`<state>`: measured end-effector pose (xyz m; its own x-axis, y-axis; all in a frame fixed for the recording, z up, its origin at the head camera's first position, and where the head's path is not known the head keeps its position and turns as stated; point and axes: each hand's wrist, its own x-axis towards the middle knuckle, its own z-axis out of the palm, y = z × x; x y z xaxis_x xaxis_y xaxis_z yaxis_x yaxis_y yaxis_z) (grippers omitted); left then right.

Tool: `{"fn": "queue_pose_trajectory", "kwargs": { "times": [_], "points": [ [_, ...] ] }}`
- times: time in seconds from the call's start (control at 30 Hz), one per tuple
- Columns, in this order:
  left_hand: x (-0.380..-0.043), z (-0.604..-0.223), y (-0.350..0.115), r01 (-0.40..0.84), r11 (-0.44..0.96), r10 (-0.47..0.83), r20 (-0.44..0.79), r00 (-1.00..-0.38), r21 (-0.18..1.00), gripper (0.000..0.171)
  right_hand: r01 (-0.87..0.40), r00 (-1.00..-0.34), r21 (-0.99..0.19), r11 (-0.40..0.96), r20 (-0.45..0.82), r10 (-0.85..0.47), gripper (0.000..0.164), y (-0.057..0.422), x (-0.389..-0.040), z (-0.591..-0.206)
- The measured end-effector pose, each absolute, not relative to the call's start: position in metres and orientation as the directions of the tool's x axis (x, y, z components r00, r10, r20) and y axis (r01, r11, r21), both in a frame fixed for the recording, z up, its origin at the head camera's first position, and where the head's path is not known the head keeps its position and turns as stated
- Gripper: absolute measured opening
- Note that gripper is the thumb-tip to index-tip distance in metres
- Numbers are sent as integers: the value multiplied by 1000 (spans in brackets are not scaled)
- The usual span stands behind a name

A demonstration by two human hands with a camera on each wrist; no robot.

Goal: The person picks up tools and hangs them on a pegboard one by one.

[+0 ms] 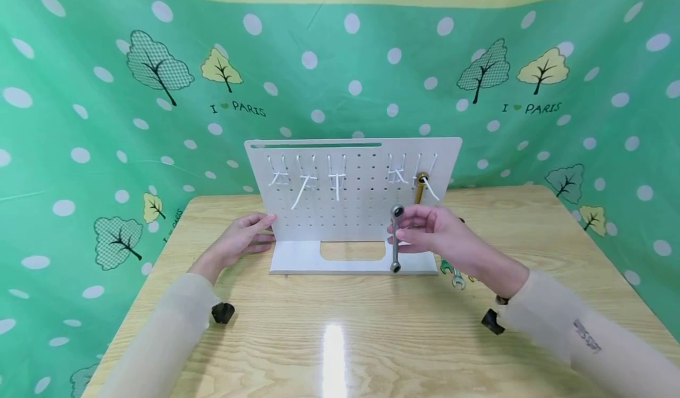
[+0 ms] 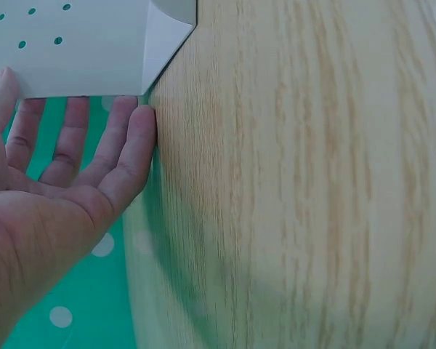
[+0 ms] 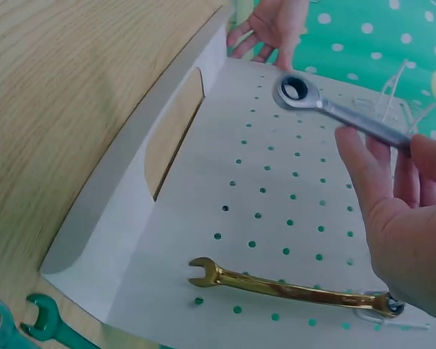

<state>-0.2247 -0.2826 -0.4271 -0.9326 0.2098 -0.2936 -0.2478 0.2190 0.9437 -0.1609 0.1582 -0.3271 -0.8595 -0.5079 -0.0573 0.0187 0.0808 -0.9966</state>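
Observation:
A white pegboard stand [image 1: 305,232] stands on the table. At its left edge my left hand [image 1: 240,240] grips the board; in the left wrist view the thumb lies on the front face and the fingers reach behind. My right hand [image 1: 451,241] pinches a silver ratchet wrench [image 1: 395,241] with a ring at each end, held upright in front of the board's right part. A gold combination wrench [image 3: 291,289] hangs by its ring end from the rightmost hook, its open jaw pointing down.
White hooks [image 1: 337,182] stick out from the board's upper rows, three at the left and two at the right. Beside the base's right end lie a green wrench [image 3: 54,323] and other wrenches, partly behind my right hand. A green dotted curtain [image 1: 329,61] hangs behind the wooden table [image 1: 265,339].

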Motion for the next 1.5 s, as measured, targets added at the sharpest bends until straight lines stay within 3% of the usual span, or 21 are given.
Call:
{"fn": "queue_pose_trajectory", "kwargs": {
  "times": [0.27,0.57,0.73,1.0,1.23,1.5],
  "points": [
    [-225,-430,-283,-246,204,203,-287,-936,948,54,83,-943,-987,-139,-33,-331,25,150,-175,-328],
    [-226,-429,-284,-251,207,198,-292,-936,946,53,104,-951,-952,-287,-11,-309,17,148,-176,-333],
    [-226,-428,-283,-258,204,189,-297,-936,944,53,157,-946,-948,-276,-65,-317,27,150,-179,-333],
    [-226,-429,-282,-261,198,184,-298,-937,945,48,182,-936,-964,-194,-109,-334,29,150,-189,-338],
    [-225,-429,-283,-257,198,191,-294,-937,946,47,177,-924,-980,-93,-133,-358,16,153,-199,-338],
    [-227,-429,-285,-251,205,204,-292,-934,946,52,136,-936,-990,29,-138,-324,39,157,-208,-334]
  ]
}}
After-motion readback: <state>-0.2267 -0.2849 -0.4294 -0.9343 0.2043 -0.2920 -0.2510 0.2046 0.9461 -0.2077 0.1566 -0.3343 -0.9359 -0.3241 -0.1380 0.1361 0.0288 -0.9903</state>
